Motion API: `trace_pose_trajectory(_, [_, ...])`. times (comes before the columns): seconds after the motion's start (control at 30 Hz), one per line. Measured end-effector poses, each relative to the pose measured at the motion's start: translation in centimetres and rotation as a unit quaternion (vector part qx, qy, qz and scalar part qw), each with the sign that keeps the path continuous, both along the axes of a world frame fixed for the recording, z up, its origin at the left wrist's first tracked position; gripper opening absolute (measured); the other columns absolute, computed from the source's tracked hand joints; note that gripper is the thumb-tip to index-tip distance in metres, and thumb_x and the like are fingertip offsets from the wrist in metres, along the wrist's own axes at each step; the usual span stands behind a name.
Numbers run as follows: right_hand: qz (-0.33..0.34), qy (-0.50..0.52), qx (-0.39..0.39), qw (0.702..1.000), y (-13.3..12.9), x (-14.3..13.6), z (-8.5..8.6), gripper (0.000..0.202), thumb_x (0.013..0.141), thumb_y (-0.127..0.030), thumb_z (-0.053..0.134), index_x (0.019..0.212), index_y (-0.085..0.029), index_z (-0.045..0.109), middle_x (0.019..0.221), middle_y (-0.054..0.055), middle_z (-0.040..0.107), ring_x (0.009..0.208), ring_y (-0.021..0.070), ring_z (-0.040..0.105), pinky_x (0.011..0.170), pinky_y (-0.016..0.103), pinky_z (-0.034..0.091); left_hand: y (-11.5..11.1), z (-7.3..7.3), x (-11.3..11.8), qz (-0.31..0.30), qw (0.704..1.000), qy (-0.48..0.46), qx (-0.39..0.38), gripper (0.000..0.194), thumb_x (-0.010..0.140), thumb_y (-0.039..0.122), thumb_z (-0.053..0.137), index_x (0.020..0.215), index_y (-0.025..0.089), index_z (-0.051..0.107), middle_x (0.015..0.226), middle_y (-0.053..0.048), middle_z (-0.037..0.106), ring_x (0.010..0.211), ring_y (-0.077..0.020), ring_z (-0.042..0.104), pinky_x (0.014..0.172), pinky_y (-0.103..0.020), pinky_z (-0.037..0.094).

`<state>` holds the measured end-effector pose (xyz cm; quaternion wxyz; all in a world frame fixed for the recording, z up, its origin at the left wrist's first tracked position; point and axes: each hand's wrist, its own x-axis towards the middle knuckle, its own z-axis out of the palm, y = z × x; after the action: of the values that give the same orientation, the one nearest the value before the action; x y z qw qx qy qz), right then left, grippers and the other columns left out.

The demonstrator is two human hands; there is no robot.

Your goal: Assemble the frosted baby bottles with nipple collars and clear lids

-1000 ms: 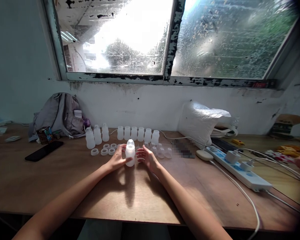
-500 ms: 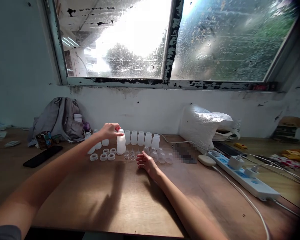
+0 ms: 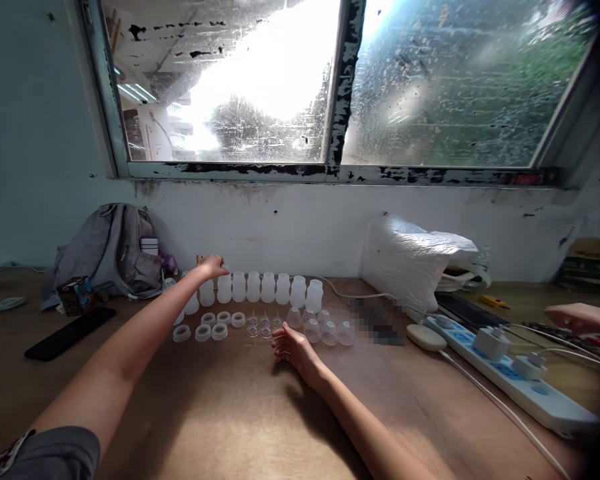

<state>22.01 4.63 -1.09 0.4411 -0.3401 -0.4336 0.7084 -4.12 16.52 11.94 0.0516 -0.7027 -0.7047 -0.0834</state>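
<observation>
Frosted bottles (image 3: 253,287) are ranged near the wall; the left hand's (image 3: 211,267) grasp cannot be told, the right hand (image 3: 296,350) is loosely curled, empty. Bottles could be toppled if brushed by the left forearm (image 3: 161,323).

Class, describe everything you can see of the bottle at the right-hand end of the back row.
The bottle is whitish and translucent, plastic by its look, with a narrowed waist; no cap shows on top. It stands upright on the wooden table, beside its neighbouring bottle and behind translucent caps. No hand touches it; whether a cap does is unclear.
</observation>
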Motion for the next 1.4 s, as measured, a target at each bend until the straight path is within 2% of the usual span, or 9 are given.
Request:
trace_pose_trajectory(0.57, [-0.011, 0.017, 0.004, 1.0, -0.2, 0.1, -0.2, 0.031, 0.077, -0.044, 0.05, 0.076, -0.013, 0.057, 0.063, 0.003, 0.056, 0.05, 0.0104, 0.052, 0.048, 0.024, 0.043, 0.8, -0.7, -1.1, -0.015, 0.999, 0.032, -0.024, 0.061, 0.068, 0.05, 0.051, 0.117, 0.014, 0.042, 0.102, -0.017, 0.059, 0.103, -0.035, 0.046, 0.088, -0.05, 0.024])
trace_pose_trajectory(0.63, [-0.014, 0.013, 0.012, 1.0, -0.3, 0.1, -0.3, 0.03, 0.076, -0.043, 0.05, 0.076, -0.014, 0.057, 0.063, 0.003, 0.056, 0.05, 0.0102, 0.052, 0.048, 0.024, 0.042, 0.2, -0.4, -1.0, -0.019, 0.999, 0.034, -0.002, 0.061, 0.071, 0.047, 0.051, 0.119, 0.014, 0.039, 0.113, -0.019, 0.052, 0.109, -0.0357, 0.04, 0.09, -0.05, 0.022])
trace_pose_trajectory(0.73, [-0.028, -0.024, 0.031, 0.999, -0.3, 0.0, -0.4, 0.027, 0.073, -0.041, 0.052, 0.077, -0.015, 0.056, 0.061, 0.001, 0.055, 0.045, 0.0086, 0.048, 0.041, 0.02, 0.035, -1.8, -0.3, -0.4, -0.084, 0.989, 0.011, 0.123, 0.045, 0.08, 0.038, 0.04, 0.12, 0.017, 0.038, 0.12, -0.014, 0.048, 0.113, -0.0292, 0.038, 0.094, -0.044, 0.021])
trace_pose_trajectory(0.83, [-0.091, -0.135, 0.104, 0.981, -0.5, 0.1, -0.4, 0.021, 0.07, -0.037, 0.053, 0.073, -0.016, 0.055, 0.052, -0.003, 0.05, 0.036, 0.0066, 0.036, 0.036, 0.02, 0.025, -5.3, -2.2, 0.6, -0.182, 0.955, -0.025, 0.234, 0.032, 0.084, 0.032, 0.033, 0.11, 0.019, 0.047, 0.107, -0.008, 0.056, 0.1, -0.0225, 0.047, 0.09, -0.035, 0.029])
trace_pose_trajectory(0.93, [-0.182, -0.28, 0.251, 0.909, -0.7, 0.1, -0.5, 0.015, 0.069, -0.033, 0.053, 0.064, -0.019, 0.056, 0.051, -0.001, 0.051, 0.045, 0.0105, 0.043, 0.046, 0.023, 0.032, -9.3, -6.3, 1.4, -0.231, 0.946, -0.006, 0.227, 0.025, 0.083, 0.032, 0.036, 0.095, 0.02, 0.054, 0.096, -0.008, 0.059, 0.094, -0.0224, 0.048, 0.087, -0.036, 0.032])
trace_pose_trajectory(1.03, [-0.225, -0.395, 0.322, 0.831, -0.8, -0.3, -0.9, 0.01, 0.071, -0.027, 0.05, 0.072, -0.021, 0.058, 0.062, 0.002, 0.057, 0.059, 0.0157, 0.051, 0.059, 0.026, 0.036, -12.3, -10.5, 1.7, -0.209, 0.955, 0.009, 0.211, 0.025, 0.079, 0.034, 0.042, 0.092, 0.018, 0.056, 0.098, -0.011, 0.058, 0.096, -0.0264, 0.047, 0.087, -0.042, 0.029])
trace_pose_trajectory(1.1, [-0.229, -0.452, 0.315, 0.802, -0.5, -0.5, -1.3, 0.018, 0.072, -0.024, 0.047, 0.086, -0.02, 0.058, 0.068, 0.005, 0.06, 0.065, 0.0181, 0.053, 0.063, 0.028, 0.037, -13.2, -12.2, 1.7, -0.186, 0.96, 0.001, 0.211, 0.027, 0.077, 0.035, 0.045, 0.093, 0.017, 0.056, 0.102, -0.013, 0.057, 0.099, -0.0295, 0.045, 0.088, -0.047, 0.027])
trace_pose_trajectory(1.23, [-0.203, -0.492, 0.299, 0.792, 0.7, -0.6, -1.8, 0.035, 0.073, -0.021, 0.046, 0.107, -0.018, 0.053, 0.085, 0.009, 0.062, 0.079, 0.0205, 0.056, 0.073, 0.03, 0.038, -13.3, -13.1, 1.6, -0.199, 0.96, -0.047, 0.192, 0.022, 0.074, 0.033, 0.047, 0.087, 0.02, 0.059, 0.102, -0.011, 0.058, 0.102, -0.0297, 0.045, 0.089, -0.046, 0.027])
trace_pose_trajectory(1.4, [-0.139, -0.46, 0.327, 0.814, 2.6, 0.3, -2.0, 0.028, 0.071, -0.022, 0.05, 0.098, -0.02, 0.058, 0.077, 0.007, 0.062, 0.073, 0.0198, 0.056, 0.069, 0.028, 0.037, -13.2, -13.7, 1.5, -0.175, 0.963, -0.04, 0.201, 0.034, 0.076, 0.031, 0.044, 0.107, 0.021, 0.053, 0.113, -0.011, 0.055, 0.105, -0.0283, 0.045, 0.091, -0.046, 0.026])
